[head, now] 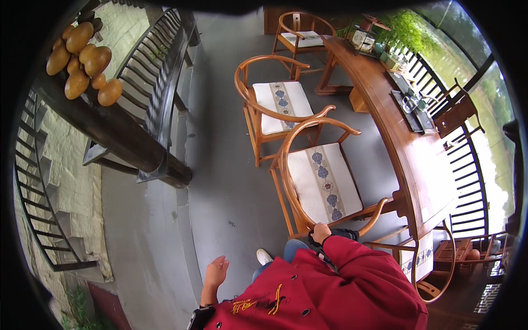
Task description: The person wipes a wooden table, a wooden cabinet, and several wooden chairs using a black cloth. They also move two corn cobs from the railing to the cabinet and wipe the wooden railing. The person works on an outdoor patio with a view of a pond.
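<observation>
My left hand (216,271) hangs over the grey floor at lower left with loosely bent fingers and nothing in it. My right hand (320,234) is closed around a black object (348,234) that looks cylindrical; what it is I cannot tell, as the fingers and red sleeve cover part of it. Just beyond that hand stands a wooden round-backed armchair (291,187) with a white seat cushion (303,177) bearing a patterned strip. The hand overlaps the chair's front rail in view; whether it touches the chair is unclear.
A long wooden table (375,97) runs along the right, with a dark tea tray (406,111) on it. Another armchair (243,97) stands farther ahead. A dark post (123,132) with hanging gourds (78,62) and a slatted bench (159,95) stand left, beside a floor step (185,231).
</observation>
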The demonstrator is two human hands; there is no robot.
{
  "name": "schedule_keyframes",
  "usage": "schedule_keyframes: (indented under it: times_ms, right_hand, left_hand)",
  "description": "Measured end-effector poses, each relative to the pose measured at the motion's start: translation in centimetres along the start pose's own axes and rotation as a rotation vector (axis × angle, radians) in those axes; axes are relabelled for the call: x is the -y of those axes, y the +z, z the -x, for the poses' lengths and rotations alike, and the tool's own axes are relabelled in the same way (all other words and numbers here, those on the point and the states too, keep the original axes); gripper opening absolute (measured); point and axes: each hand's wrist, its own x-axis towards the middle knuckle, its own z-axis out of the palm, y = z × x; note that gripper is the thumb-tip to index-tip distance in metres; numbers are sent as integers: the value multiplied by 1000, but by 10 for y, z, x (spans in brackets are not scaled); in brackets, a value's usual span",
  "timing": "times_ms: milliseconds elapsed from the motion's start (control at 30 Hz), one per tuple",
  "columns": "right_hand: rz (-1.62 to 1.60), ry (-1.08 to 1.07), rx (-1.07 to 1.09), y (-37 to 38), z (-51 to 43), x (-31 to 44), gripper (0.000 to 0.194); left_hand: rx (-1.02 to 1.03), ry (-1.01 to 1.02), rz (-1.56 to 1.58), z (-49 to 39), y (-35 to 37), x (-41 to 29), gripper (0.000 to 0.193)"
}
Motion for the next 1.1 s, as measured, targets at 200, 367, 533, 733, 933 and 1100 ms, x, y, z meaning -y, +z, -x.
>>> schedule_keyframes:
  times_ms: [200, 367, 533, 733, 933, 1100]
  right_hand:
    - [-160, 156, 75, -5, -13, 3, 39]
    - [-353, 252, 317, -68, -49, 37, 55]
    - [-664, 260, -112, -143, -129, 102, 54]
    - [-782, 301, -70, -207, -195, 125, 55]
    - [-301, 245, 15, -189, -204, 130, 84]
    - [-250, 314, 156, -157, -242, 123, 81]
  left_hand:
    - [-28, -115, 26, -24, -21, 27, 37]
    - [72, 75, 47, -102, -35, 7, 38]
    - [122, 180, -90, -197, -77, -35, 35]
    - [143, 274, -112, -290, -106, -83, 37]
    - [259, 273, -143, -348, -121, -84, 39]
    - [281, 332, -165, -429, -148, -81, 37]
